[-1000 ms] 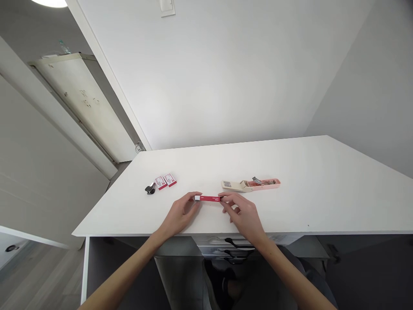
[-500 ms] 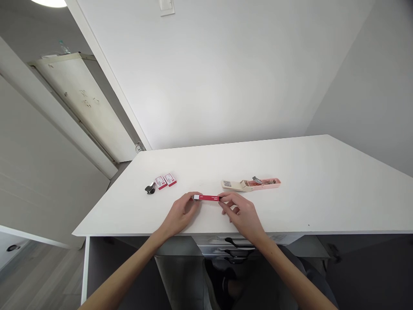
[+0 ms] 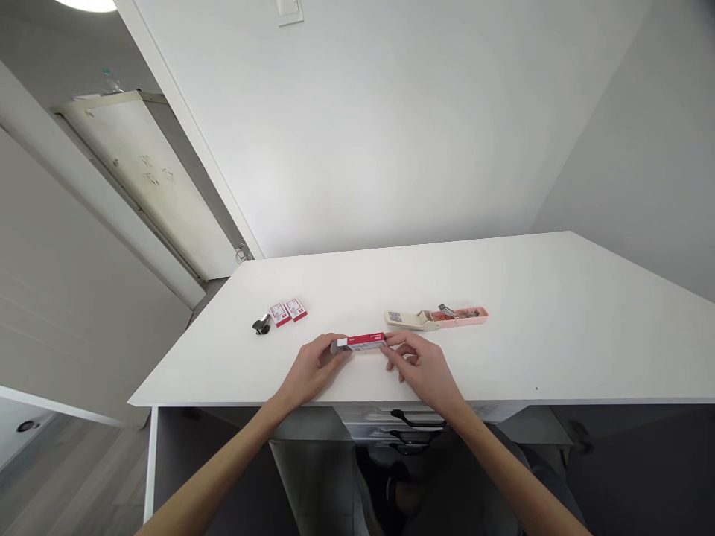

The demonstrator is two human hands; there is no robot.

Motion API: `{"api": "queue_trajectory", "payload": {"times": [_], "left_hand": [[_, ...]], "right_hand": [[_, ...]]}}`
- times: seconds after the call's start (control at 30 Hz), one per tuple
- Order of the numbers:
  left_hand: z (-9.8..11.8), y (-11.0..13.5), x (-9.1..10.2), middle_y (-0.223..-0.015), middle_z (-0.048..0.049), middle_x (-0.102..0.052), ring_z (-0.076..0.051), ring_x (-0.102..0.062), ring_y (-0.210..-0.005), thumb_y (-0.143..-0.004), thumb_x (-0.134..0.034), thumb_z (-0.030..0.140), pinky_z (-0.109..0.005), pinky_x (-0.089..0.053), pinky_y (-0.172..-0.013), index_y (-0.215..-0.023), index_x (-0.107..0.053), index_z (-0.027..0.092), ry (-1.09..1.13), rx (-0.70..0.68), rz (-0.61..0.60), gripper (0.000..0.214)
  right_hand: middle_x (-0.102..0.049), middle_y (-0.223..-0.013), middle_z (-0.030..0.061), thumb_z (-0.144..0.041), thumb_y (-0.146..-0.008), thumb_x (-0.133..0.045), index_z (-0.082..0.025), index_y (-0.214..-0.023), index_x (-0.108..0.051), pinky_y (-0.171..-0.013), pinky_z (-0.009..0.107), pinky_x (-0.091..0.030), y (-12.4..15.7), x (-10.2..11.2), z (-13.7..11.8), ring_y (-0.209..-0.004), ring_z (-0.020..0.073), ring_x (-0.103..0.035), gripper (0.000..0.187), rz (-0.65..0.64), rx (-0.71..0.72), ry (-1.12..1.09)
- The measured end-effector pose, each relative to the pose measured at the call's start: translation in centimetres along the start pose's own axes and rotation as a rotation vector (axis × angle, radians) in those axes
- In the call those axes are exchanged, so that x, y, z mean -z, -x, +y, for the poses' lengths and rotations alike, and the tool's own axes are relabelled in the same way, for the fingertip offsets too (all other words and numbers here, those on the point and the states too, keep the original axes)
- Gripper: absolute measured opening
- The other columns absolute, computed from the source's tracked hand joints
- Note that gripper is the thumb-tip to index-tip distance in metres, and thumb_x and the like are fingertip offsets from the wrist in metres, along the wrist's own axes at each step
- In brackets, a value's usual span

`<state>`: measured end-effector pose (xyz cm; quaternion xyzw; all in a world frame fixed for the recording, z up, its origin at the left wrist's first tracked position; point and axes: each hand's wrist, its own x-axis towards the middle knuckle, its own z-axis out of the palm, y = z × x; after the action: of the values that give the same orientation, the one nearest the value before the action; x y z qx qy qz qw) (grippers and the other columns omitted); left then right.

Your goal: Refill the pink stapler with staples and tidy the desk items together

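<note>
Between my two hands, above the near part of the white table, is a small red and white cardboard box (image 3: 364,342) lying lengthwise. Its left end shows an open flap, and a grey-white side faces me. My left hand (image 3: 313,370) pinches that left end between thumb and fingers. At the other end, my right hand (image 3: 420,368) grips the box with thumb and index finger, its other fingers curled below. Whatever the box contains is hidden. Just beyond my right hand lies an open, narrow pink case (image 3: 459,318) with a cream lid (image 3: 406,319); small metal pieces sit inside.
Two small red and white boxes, a left one (image 3: 280,314) and a right one (image 3: 296,309), lie to the left. Beside them is a small black and silver object (image 3: 261,324). The white table (image 3: 503,275) meets a wall behind; drawers with black handles (image 3: 416,421) are below its front edge.
The box has turned about its long axis, so its grey-white side now shows beneath the red face. Its left end flap is more visible. Both hands keep their hold.
</note>
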<state>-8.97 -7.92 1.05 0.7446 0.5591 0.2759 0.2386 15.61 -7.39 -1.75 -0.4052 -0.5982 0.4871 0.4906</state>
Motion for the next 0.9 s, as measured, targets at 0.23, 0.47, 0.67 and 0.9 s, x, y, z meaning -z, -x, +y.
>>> {"api": "queue_trajectory", "payload": {"times": [0.23, 0.47, 0.67, 0.9], "left_hand": [[0.48, -0.07, 0.12, -0.109, -0.0049, -0.073, -0.021, -0.062, -0.094, -0.1, -0.057, 0.049, -0.032, -0.048, -0.086, -0.124, -0.068, 0.023, 0.075, 0.014, -0.022, 0.037], [0.7, 0.02, 0.2, -0.08, 0.0022, -0.059, -0.015, -0.049, -0.071, -0.103, -0.05, 0.049, -0.027, -0.04, -0.068, -0.117, -0.068, 0.023, 0.062, 0.033, 0.005, 0.034], [0.33, 0.03, 0.05, -0.075, 0.0038, -0.05, -0.014, -0.043, -0.067, -0.1, -0.055, 0.049, -0.027, -0.034, -0.064, -0.119, -0.067, 0.023, 0.057, 0.057, 0.001, 0.034], [0.04, -0.03, -0.11, -0.077, 0.0039, -0.052, -0.013, -0.044, -0.068, -0.098, -0.059, 0.045, -0.027, -0.036, -0.065, -0.119, -0.066, 0.024, 0.054, 0.055, -0.01, 0.031]], "right_hand": [[-0.074, -0.115, 0.0108, -0.055, -0.091, -0.07, -0.022, -0.092, -0.07, -0.048, 0.028, -0.055, -0.15, 0.16, -0.08, -0.067, 0.0163, -0.067, 0.034, 0.034, -0.043, -0.017], [-0.074, -0.115, 0.0091, -0.052, -0.093, -0.068, -0.022, -0.092, -0.069, -0.049, 0.028, -0.055, -0.05, 0.1, -0.22, -0.068, 0.0159, -0.069, 0.03, -0.03, -0.028, 0.029], [-0.073, -0.121, 0.0088, -0.049, -0.094, -0.067, -0.022, -0.092, -0.069, -0.048, 0.028, -0.054, -0.11, -0.02, -0.14, -0.068, 0.015, -0.069, 0.027, -0.025, -0.015, 0.042], [-0.074, -0.119, 0.01, -0.051, -0.093, -0.067, -0.022, -0.093, -0.068, -0.049, 0.028, -0.055, -0.17, -0.01, 0.21, -0.068, 0.016, -0.07, 0.029, -0.007, -0.025, 0.048]]}}
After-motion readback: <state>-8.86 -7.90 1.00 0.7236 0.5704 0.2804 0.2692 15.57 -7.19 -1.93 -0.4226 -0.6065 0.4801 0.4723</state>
